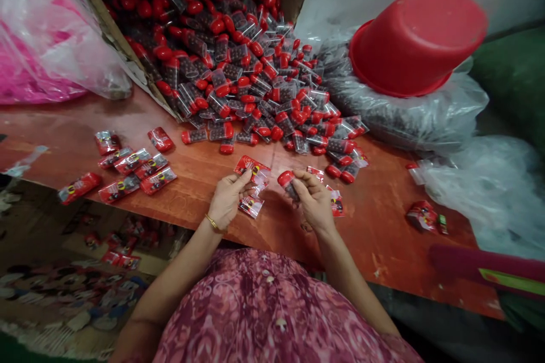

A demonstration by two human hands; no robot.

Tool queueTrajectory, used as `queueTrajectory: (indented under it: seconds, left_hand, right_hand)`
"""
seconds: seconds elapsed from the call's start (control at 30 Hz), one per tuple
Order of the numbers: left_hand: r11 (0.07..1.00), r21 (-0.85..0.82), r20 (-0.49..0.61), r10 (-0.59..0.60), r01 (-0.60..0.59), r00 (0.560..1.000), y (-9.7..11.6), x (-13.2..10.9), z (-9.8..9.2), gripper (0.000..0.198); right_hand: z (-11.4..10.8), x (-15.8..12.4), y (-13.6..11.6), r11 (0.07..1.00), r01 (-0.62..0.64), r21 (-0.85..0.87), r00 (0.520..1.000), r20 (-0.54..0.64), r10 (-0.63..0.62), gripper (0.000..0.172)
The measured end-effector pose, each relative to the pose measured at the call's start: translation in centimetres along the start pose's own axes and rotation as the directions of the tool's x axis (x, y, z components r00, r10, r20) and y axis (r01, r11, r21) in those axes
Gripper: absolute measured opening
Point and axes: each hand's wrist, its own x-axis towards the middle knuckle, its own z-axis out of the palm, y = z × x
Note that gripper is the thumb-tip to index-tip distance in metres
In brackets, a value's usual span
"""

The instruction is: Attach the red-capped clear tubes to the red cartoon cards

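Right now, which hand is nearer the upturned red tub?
The right hand, holding a red-capped tube, is nearer: it sits below and left of the upturned red tub in the view. The left hand is farther, on the right hand's far side from the tub.

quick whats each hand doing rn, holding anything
Left hand: closed, holding a red printed packet.
Right hand: closed, holding a red-capped clear tube.

Red-capped clear tube (286, 185), tilted, near a red printed packet (252, 171)
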Motion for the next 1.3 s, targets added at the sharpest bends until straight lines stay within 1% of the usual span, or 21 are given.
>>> queueTrajectory:
  seconds: [0.07,0.13,0.2,0.3,0.37,0.43,0.57,0.73,0.83,0.9,0.97,1.03,1.1,1.2,1.27,1.3]
  left_hand:
    - [1.0,0.01,-0.002,0.008,-0.008,1.0,0.0,-0.2,0.2,0.027]
    - [1.0,0.02,0.004,0.009,-0.009,1.0,0.0,-0.4,0.5,0.029]
    - [1.0,0.029,0.006,0.008,-0.008,1.0,-0.1,-0.5,0.6,0.031]
    - [0.998,0.064,0.012,0.016,-0.016,1.0,-0.2,-0.7,0.6,0.034]
    - [0.995,0.097,0.038,0.035,-0.039,0.999,-0.3,-0.7,0.4,0.035]
    - [0.988,0.132,0.075,0.064,-0.073,0.995,-0.5,-0.7,0.2,0.036]
    - [0.971,0.204,0.13,0.103,-0.128,0.986,-0.9,-0.5,-0.2,0.038]
    - [0.967,0.232,0.131,0.076,-0.106,0.988,-0.7,-0.6,-0.1,0.039]
    - [0.969,0.228,0.15,0.06,-0.094,0.987,-0.5,-0.9,0.3,0.04]
    - [0.969,0.226,0.157,0.066,-0.101,0.985,-0.6,-1.0,0.5,0.04]
    - [0.969,0.216,0.138,0.088,-0.117,0.986,-0.9,-0.9,0.6,0.038]
    - [0.975,0.186,0.121,0.1,-0.122,0.988,-1.2,-0.8,0.7,0.036]
    - [0.987,0.127,0.129,0.086,-0.103,0.988,-1.6,-0.6,0.7,0.036]
    - [0.997,0.037,0.131,0.067,-0.073,0.989,-2.3,-0.5,0.9,0.036]
    - [0.997,0.001,0.12,0.08,-0.08,0.99,-2.8,-0.5,1.1,0.034]
    - [0.996,-0.013,0.117,0.086,-0.085,0.989,-3.0,-0.6,1.2,0.033]
  right_hand:
    - [0.1,-1.0,-1.3,0.982,-0.128,0.137,0.991,0.064,0.12,0.036]
    - [0.2,-1.7,-2.2,0.967,-0.179,0.183,0.981,0.108,0.162,0.038]
    - [0.2,-2.2,-2.9,0.969,-0.177,0.174,0.981,0.117,0.158,0.036]
    - [0.2,-2.6,-3.6,0.989,-0.106,0.105,0.989,0.112,0.094,0.029]
    - [0.2,-2.8,-4.0,0.997,-0.062,0.051,0.991,0.12,0.055,0.025]
    - [0.5,-2.8,-4.2,0.999,-0.051,0.008,0.99,0.129,0.05,0.024]
    - [0.9,-2.7,-4.2,0.995,-0.1,0.012,0.987,0.126,0.097,0.025]
    - [1.0,-2.3,-4.2,0.975,-0.203,0.094,0.975,0.11,0.193,0.032]
    - [1.1,-2.0,-4.1,0.961,-0.241,0.135,0.963,0.154,0.22,0.033]
    - [1.3,-1.9,-3.9,0.961,-0.236,0.145,0.962,0.178,0.209,0.032]
    - [1.5,-1.8,-3.6,0.969,-0.202,0.145,0.973,0.146,0.181,0.03]
    - [1.8,-1.8,-3.2,0.98,-0.142,0.141,0.989,0.066,0.133,0.029]
    - [2.1,-1.9,-2.7,0.99,-0.069,0.119,0.997,-0.01,0.071,0.028]
    - [2.8,-2.0,-1.9,0.996,0.031,0.079,0.995,-0.101,-0.023,0.024]
    - [3.4,-2.1,-1.4,0.995,0.06,0.08,0.987,-0.155,-0.047,0.023]
    - [3.7,-2.1,-1.3,0.994,0.056,0.093,0.985,-0.168,-0.04,0.023]
